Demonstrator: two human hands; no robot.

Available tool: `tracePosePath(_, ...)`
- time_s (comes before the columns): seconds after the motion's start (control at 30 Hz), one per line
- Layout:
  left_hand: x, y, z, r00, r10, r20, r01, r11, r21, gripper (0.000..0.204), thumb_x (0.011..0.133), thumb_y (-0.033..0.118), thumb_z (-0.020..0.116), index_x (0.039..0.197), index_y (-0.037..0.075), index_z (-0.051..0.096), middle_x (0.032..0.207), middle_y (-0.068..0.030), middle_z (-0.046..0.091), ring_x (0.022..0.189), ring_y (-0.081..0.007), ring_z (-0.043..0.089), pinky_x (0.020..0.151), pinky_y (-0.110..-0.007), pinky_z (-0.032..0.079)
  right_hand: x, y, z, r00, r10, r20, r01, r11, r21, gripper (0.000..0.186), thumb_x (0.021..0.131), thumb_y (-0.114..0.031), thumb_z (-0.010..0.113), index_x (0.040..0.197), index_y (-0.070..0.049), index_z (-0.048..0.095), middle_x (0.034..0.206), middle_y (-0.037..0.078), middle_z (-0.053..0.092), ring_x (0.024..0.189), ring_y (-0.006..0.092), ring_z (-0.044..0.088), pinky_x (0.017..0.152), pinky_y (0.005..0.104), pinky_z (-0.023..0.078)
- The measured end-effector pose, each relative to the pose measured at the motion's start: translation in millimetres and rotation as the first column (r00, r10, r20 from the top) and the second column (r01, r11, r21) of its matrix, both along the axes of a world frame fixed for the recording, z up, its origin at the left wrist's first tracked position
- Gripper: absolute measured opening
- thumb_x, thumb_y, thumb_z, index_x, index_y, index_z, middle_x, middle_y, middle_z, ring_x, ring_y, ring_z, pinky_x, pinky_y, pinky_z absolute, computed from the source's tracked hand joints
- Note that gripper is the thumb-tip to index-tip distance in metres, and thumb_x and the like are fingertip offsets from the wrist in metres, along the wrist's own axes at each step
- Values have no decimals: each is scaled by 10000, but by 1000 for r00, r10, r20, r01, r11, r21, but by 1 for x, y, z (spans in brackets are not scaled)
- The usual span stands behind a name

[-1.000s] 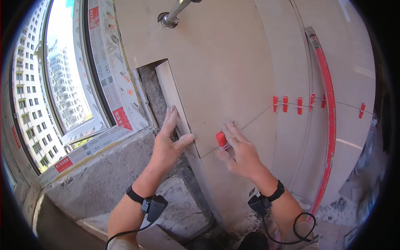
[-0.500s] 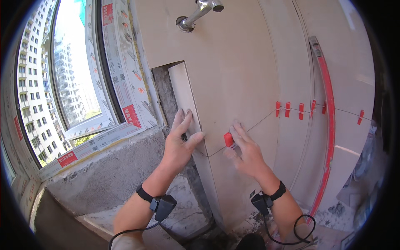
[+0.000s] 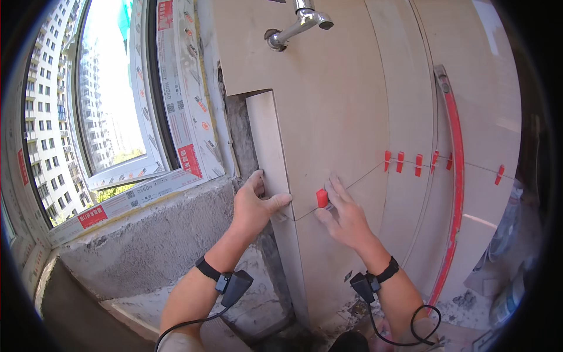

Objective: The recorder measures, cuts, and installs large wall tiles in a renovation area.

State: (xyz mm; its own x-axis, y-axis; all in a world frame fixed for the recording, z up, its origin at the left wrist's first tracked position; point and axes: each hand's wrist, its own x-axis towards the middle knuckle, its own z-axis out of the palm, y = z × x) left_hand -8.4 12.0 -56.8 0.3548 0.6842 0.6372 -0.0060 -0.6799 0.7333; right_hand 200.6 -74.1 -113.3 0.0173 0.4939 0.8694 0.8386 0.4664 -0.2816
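Note:
My left hand [image 3: 254,208] grips the left edge of a narrow beige tile strip [image 3: 265,129] at the corner, fingers curled behind it and thumb on its face, near the seam. My right hand [image 3: 343,214] rests on the large beige tile [image 3: 331,117], fingers apart, beside a red levelling wedge [image 3: 322,198] on the seam. Raw grey cement [image 3: 239,135] shows in the gap left of the strip.
A chrome tap [image 3: 302,26] juts out above. Several red wedges [image 3: 418,165] line the seam at right, crossed by a long red level [image 3: 454,164]. A window frame [image 3: 186,94] with protective film stands at left over a rough concrete ledge [image 3: 123,252].
My left fingertips have moved down and curled further around the strip's edge. My right hand stays beside the wedge. The view has shifted, so the wall and tap appear further right and lower.

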Motion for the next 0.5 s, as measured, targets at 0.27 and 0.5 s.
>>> tracePosePath(0.27, 1, 3, -6, 996, 83, 13, -83, 996, 16, 967, 666, 234, 864, 1371, -142, 321, 1231, -278, 560, 1135, -278, 571, 931, -348, 471, 1, 1, -1, 1000, 5, -9, -6, 1000, -25, 665, 881, -406, 615, 1307, 85, 471, 1440, 259, 366, 1349, 371, 357, 1054, 382, 367)
tracePosePath(0.5, 0, -4, -10, 951, 285, -122, -252, 940, 230, 979, 631, 326, 869, 1366, -86, 370, 1193, -288, 561, 1063, -338, 594, 897, -364, 475, -4, 1, 0, 1000, -6, -15, 6, 1000, -3, 660, 874, -380, 633, 1290, 106, 474, 1443, 256, 365, 1346, 361, 368, 1056, 373, 365)
